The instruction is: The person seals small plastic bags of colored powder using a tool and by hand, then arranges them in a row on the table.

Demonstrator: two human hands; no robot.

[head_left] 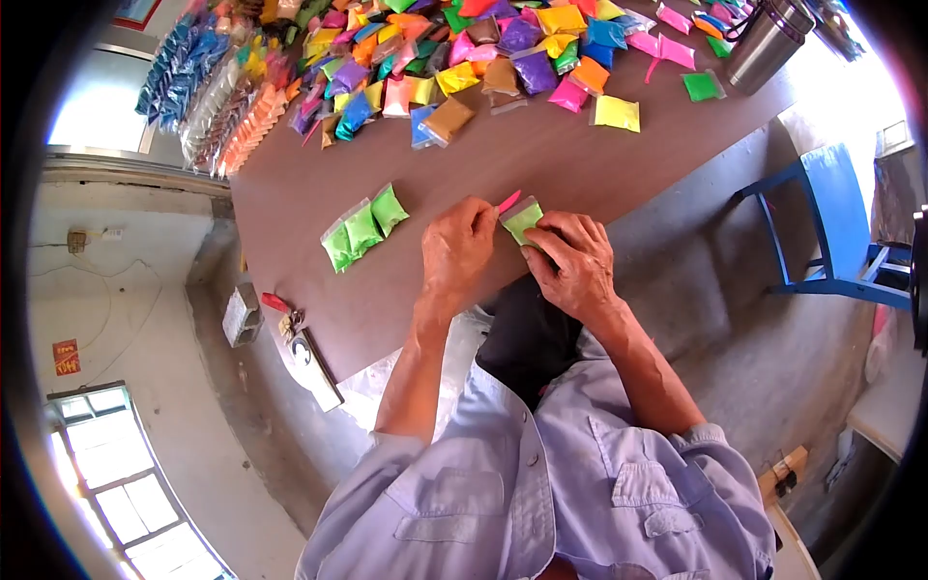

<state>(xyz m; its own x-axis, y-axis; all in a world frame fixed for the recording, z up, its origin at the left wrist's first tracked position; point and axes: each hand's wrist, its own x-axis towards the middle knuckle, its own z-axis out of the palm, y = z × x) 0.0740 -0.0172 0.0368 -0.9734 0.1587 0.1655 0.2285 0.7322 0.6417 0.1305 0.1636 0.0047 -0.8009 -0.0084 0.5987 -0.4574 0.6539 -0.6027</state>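
My right hand [577, 253] has its thumb and fingers closed on a small clear packet of light green clay [523, 218] near the table's front edge. Just left of it, my left hand [460, 244] pinches a thin pink plastic tool [509, 201]. The tool's pointed end sticks out toward the top of the packet; the rest of it is hidden in my fingers. Farther left on the brown table [435, 172], several more light green packets [363, 229] lie side by side.
A large heap of coloured packets [464, 58] covers the far side of the table, with strips of packets [198, 87] at far left. A steel flask [768, 43] stands at far right. Keys [290, 323] and a phone-like object [314, 367] lie front left. A blue chair [833, 222] stands right.
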